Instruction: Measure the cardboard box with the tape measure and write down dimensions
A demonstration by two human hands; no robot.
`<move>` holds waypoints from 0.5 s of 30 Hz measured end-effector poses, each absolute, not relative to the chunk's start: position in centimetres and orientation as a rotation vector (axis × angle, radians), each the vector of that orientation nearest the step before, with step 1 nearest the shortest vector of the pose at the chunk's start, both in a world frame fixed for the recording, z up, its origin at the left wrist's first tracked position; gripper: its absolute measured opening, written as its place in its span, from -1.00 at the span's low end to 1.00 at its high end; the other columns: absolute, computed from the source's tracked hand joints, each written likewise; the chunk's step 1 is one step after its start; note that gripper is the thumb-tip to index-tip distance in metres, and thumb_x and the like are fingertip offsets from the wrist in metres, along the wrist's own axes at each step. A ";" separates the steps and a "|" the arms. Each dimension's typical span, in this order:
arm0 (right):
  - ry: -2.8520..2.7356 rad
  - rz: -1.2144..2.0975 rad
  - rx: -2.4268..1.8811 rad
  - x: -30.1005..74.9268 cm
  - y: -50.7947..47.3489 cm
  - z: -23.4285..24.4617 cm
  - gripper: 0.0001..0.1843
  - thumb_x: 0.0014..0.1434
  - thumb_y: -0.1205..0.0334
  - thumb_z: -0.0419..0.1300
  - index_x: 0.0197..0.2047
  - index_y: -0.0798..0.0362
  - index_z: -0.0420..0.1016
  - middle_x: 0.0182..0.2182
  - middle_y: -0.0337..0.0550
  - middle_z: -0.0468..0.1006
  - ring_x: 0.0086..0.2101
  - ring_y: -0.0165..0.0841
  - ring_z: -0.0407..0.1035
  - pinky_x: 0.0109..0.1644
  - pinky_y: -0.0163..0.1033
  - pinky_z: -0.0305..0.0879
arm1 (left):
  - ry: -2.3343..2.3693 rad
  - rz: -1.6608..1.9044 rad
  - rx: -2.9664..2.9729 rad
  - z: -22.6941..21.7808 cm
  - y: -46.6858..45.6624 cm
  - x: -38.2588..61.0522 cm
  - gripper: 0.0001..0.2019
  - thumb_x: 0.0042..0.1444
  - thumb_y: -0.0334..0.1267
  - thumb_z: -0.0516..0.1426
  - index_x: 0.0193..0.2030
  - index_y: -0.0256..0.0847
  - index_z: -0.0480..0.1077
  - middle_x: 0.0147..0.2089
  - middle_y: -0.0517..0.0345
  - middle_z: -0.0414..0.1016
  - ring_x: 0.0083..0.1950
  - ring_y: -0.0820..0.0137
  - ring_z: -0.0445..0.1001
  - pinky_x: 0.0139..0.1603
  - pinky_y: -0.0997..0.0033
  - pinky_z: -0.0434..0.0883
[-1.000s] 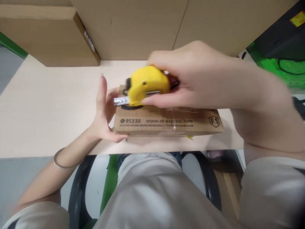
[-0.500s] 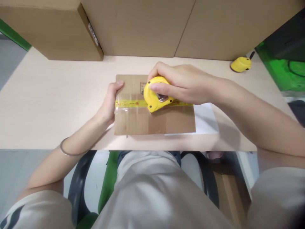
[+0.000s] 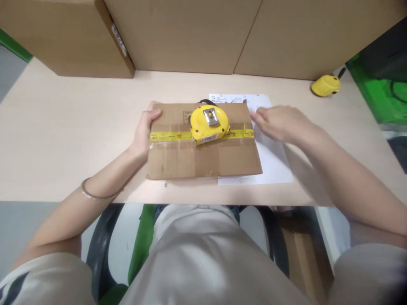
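Note:
A brown cardboard box (image 3: 178,163), with a strip of yellow printed tape (image 3: 171,136) along its top, lies in front of me. My left hand (image 3: 144,131) grips its left side, thumb over the top edge. On top of the box a yellow tape measure (image 3: 201,127) rests by itself, metal clip facing up. My right hand (image 3: 280,123) is at the box's upper right edge. Its fingers are slightly blurred and partly hidden, and whether they grip the box I cannot tell. Under the box's right part lies a white sheet of paper (image 3: 273,163).
A second yellow tape measure (image 3: 326,86) sits at the back right of the pale tabletop (image 3: 79,127). Large cardboard boxes (image 3: 181,38) stand along the back, and another (image 3: 73,46) stands at the left. A chair armrest (image 3: 101,250) is below the table's front edge.
My right hand has let go of the yellow tape measure, leaving it on the box, and moved right to the box's edge. My left hand keeps its grip on the left side.

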State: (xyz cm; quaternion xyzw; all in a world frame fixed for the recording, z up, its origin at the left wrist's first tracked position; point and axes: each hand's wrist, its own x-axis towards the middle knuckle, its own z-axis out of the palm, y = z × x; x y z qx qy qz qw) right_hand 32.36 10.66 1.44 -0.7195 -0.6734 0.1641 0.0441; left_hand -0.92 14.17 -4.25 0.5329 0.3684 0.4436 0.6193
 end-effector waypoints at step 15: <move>-1.641 1.161 -1.544 33.3 7.7 -4.9 -0.51 0.06 -0.19 0.36 -0.32 -0.05 0.20 -0.59 -0.32 0.36 -0.60 -0.45 0.22 -0.53 -0.30 0.13 | 0.856 1.292 0.888 -3.5 13.9 -0.2 -0.78 -0.04 -0.11 0.16 -0.41 -0.24 0.45 -0.43 0.06 0.36 -0.08 0.09 0.52 -0.11 0.14 0.47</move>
